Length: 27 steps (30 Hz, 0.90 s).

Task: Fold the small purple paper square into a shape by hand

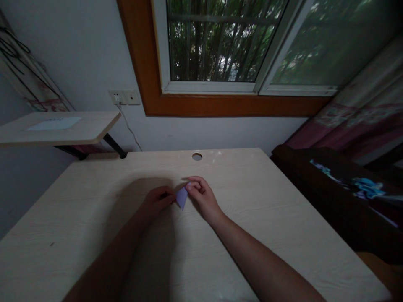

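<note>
My L hand & R hand are pinching purple paper, part-hiding its sides, w/ worktop extending to R.

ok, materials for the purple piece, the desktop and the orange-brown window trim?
Purple piece: likely paper, matte; thin with crisp straight edges.
Desktop: wood-look laminate or wood; pale grain, small glints near the far edge suggest slight sheen.
Window trim: probably wood, painted or varnished; smooth even colour, too dim to settle.

a hand could pass over the desk right of centre. the left hand and right hand block the middle. upper left, the shelf and its black leg obstruct; the wall stands behind the desk.
</note>
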Each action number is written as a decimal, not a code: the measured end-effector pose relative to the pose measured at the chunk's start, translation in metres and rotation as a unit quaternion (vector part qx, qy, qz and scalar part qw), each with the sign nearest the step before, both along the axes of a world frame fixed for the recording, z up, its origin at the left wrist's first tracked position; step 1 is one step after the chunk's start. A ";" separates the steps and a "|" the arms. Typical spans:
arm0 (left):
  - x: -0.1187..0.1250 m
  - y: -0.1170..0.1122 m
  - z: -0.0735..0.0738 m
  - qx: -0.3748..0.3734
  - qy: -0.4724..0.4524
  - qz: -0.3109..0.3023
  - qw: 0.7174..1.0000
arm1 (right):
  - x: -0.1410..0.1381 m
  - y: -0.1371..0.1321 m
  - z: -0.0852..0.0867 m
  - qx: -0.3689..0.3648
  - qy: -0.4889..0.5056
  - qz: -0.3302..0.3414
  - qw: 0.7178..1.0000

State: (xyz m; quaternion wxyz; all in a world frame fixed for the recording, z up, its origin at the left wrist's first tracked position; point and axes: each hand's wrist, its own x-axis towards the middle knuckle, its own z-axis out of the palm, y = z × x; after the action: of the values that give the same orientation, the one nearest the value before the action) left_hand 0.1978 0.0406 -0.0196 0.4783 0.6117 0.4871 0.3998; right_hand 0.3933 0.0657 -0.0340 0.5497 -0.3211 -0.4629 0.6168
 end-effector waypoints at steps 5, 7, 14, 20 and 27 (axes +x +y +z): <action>0.001 0.000 0.000 0.005 -0.001 -0.006 1.000 | -0.002 -0.001 -0.001 -0.002 -0.004 0.015 1.000; 0.002 0.000 0.000 0.004 -0.004 -0.004 1.000 | -0.003 -0.002 -0.001 0.000 -0.002 0.004 1.000; 0.003 0.001 -0.004 0.025 0.030 0.002 0.999 | -0.003 -0.002 0.000 0.004 -0.002 0.002 1.000; 0.007 0.001 -0.003 0.062 0.109 0.016 0.992 | -0.003 -0.004 -0.004 0.040 -0.053 -0.017 0.998; 0.008 0.000 -0.002 0.073 0.138 -0.001 0.988 | -0.002 -0.008 -0.008 0.091 -0.137 -0.028 0.986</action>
State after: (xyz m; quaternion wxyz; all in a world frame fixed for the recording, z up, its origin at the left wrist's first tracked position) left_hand 0.2054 0.0409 -0.0220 0.3608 0.6948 0.5171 0.3459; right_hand 0.3915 0.0576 -0.0418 0.5248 -0.3643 -0.5788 0.5068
